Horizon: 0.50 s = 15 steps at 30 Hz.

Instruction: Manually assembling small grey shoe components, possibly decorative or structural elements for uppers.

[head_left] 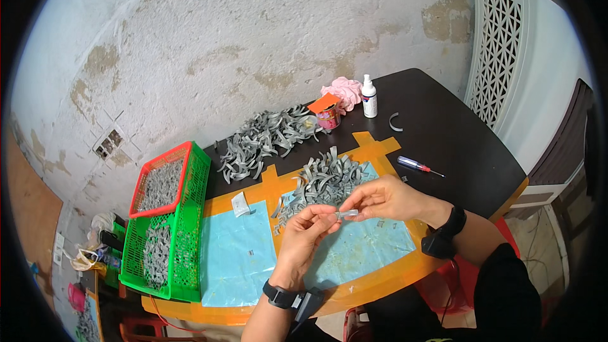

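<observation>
1 small pale piece [348, 213], lower centre of frame, pinched by left hand [304, 233] and right hand [394, 199]; 1 grey strip pile [325, 177] just above.

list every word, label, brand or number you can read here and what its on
White spray bottle: printed label, too small to read.
Reddish can: printing, too blurred to read.
Small white packet: any marks too faint to read.
Nothing else legible.

From my head, the wide fisheye view looks down and forward over the near edge of the tabletop [453, 123], close above my left hand [305, 233] and right hand [391, 200], reaching the wall [266, 31] beyond.
</observation>
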### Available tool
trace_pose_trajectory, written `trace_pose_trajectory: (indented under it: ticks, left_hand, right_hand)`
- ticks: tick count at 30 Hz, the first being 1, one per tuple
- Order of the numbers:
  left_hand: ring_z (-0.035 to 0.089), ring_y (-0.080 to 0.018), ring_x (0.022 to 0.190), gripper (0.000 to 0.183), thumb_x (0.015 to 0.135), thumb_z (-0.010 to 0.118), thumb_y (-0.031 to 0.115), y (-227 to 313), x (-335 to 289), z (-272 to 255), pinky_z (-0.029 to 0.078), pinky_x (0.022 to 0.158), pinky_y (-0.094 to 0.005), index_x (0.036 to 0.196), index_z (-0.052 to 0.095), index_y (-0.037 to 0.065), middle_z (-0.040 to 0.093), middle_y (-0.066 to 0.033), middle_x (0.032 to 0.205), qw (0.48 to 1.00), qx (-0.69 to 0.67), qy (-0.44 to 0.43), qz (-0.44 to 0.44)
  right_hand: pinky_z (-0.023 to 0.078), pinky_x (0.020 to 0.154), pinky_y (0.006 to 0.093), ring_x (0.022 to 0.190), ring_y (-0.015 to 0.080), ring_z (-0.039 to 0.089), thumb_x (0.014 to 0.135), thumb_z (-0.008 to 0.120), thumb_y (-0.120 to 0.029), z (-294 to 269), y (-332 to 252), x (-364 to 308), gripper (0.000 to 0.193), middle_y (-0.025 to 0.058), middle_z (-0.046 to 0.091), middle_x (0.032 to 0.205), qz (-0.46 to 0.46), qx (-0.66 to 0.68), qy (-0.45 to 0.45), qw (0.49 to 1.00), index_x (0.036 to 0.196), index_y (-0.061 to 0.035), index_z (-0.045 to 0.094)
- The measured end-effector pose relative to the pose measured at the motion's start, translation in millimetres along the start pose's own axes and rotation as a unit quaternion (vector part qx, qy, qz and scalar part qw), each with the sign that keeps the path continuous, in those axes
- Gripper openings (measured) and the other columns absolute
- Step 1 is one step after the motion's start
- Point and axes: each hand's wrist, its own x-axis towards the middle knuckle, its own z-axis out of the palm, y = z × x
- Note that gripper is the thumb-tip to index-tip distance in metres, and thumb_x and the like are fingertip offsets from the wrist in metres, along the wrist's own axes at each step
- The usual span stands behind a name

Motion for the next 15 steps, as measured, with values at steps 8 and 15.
trace_pose_trajectory:
  ticks: [8,15]
  left_hand:
    - [0.063,-0.0109,0.080,0.013,0.086,0.062,0.002,-2.1,-0.1,1.8,0.052,0.077,-0.0218,0.099,0.063,0.002,0.065,-0.0031,0.087,0.998,0.004,-0.043,-0.036]
    - [0.063,-0.0109,0.080,0.009,0.087,0.062,0.002,-5.1,-0.7,1.2,0.052,0.076,-0.0215,0.096,0.062,0.002,0.065,-0.0042,0.087,0.997,-0.018,-0.064,-0.029]
  right_hand:
    - [0.051,0.075,0.0263,0.084,0.0158,0.061,0.087,0.061,-0.001,-11.5,16.3,0.8,0.012,0.0102,0.060,0.099,-0.043,0.021,-0.094,0.994,0.097,0.0030,0.065]
    - [0.052,0.075,0.0267,0.082,0.0166,0.064,0.086,0.061,-0.001,-9.6,0.1,-1.2,0.009,0.0094,0.061,0.095,0.078,0.045,-0.076,0.993,0.094,0.0027,0.065]
